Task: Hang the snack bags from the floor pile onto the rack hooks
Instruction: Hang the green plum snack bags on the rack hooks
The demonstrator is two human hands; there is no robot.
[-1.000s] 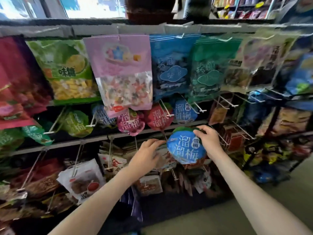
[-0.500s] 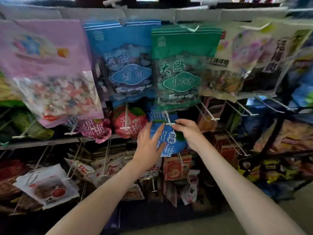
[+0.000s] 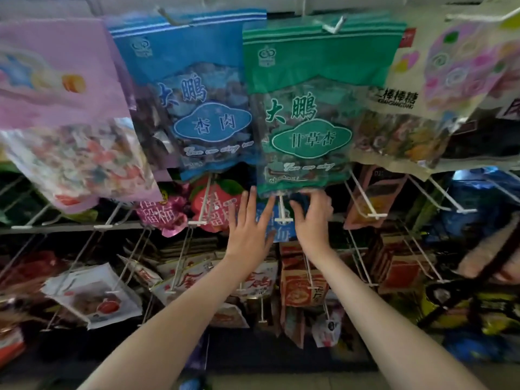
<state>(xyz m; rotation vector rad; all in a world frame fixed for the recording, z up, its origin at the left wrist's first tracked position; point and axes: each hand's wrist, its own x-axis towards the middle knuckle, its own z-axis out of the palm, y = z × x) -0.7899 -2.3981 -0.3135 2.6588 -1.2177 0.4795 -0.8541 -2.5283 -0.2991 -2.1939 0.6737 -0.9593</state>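
Currently your right hand (image 3: 309, 220) is gripping top of blue snack bag (image 3: 279, 234) at white hook (image 3: 282, 209), mid rack, just below green bag (image 3: 309, 108). Your left hand (image 3: 250, 229) is hovering just left, fingers straight, spread wide; contact unclear.
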